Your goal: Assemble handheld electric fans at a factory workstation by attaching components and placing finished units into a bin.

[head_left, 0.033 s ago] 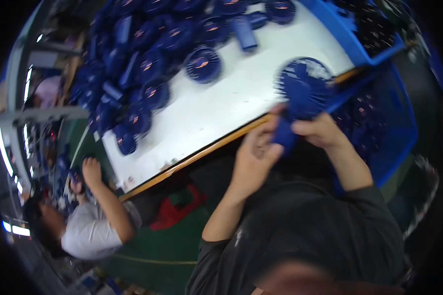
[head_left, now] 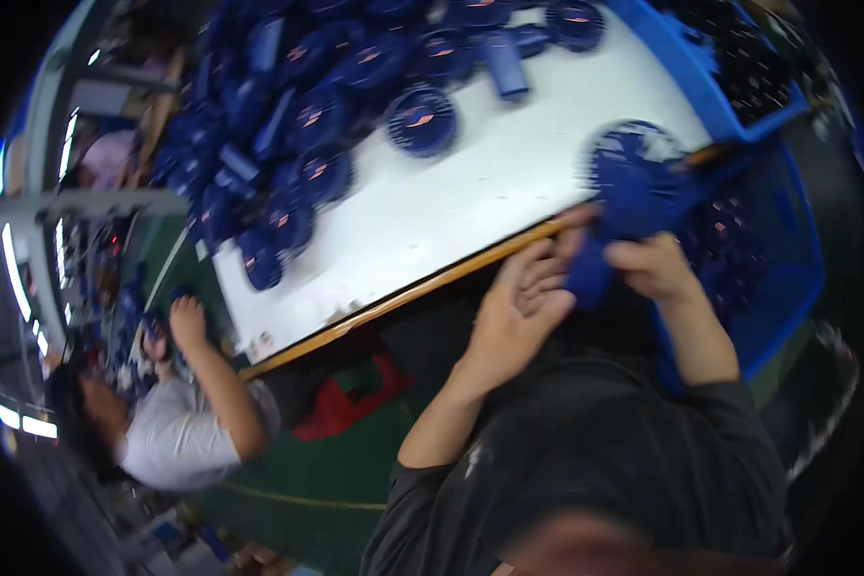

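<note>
A dark blue handheld fan (head_left: 638, 187) is held up over the table's front edge. Its round, ribbed head tilts up and away from me, and its handle points down toward my body. My left hand (head_left: 523, 312) closes on the handle from the left, fingers behind it and thumb near its lower end. On the other side, my right hand (head_left: 662, 269) pinches the fan where handle meets head, with some fingers hidden behind. Motion blurs the fan slightly. The nearest other fan (head_left: 422, 120) lies on the white tabletop.
Many blue fans (head_left: 322, 120) are piled on the white table (head_left: 461, 206) at the far left. A blue bin (head_left: 806, 250) with blue parts stands at my right. Another blue tray (head_left: 730, 115) holds dark parts. A person in a white shirt (head_left: 187, 437) works at left.
The whole view has shifted slightly, so the table and fans appear further right. Both hands stay on the fan, and the left fingers look a little less tightly curled.
</note>
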A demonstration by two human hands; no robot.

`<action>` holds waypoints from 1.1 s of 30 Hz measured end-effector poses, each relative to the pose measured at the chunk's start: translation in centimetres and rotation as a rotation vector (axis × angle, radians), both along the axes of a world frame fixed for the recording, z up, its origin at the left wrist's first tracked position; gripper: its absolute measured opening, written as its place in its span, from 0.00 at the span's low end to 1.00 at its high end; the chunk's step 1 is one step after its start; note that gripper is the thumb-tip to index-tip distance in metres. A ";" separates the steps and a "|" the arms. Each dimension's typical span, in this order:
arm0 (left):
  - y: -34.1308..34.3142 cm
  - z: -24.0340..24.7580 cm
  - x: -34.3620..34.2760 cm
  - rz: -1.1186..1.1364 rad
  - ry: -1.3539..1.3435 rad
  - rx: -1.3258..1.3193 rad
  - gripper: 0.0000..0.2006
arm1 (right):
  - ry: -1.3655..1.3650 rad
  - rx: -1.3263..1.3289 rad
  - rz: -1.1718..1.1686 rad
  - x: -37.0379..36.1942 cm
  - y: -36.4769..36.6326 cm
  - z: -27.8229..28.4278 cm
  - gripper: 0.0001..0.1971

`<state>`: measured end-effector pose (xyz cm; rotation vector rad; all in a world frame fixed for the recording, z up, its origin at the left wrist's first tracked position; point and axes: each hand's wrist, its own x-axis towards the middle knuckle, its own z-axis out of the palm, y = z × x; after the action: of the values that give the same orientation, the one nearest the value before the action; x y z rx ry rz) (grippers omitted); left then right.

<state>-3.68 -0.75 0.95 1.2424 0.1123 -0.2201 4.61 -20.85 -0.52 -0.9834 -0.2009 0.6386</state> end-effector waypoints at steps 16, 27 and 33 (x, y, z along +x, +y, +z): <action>25.5 -0.8 -2.9 1.006 -0.053 1.350 0.39 | -0.325 -1.732 -0.676 -4.8 -29.6 -16.4 0.28; 39.0 -1.8 -3.0 1.113 0.205 1.554 0.45 | -0.440 -1.826 -0.613 -2.0 -30.1 -18.5 0.30; 38.2 -0.2 -2.5 0.970 0.161 1.486 0.39 | -0.323 -1.961 -0.646 -0.1 -32.1 -18.1 0.28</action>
<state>-6.15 37.42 0.77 2.4389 1.1422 0.7661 4.55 -52.93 -18.60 -2.8557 0.6169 -0.1635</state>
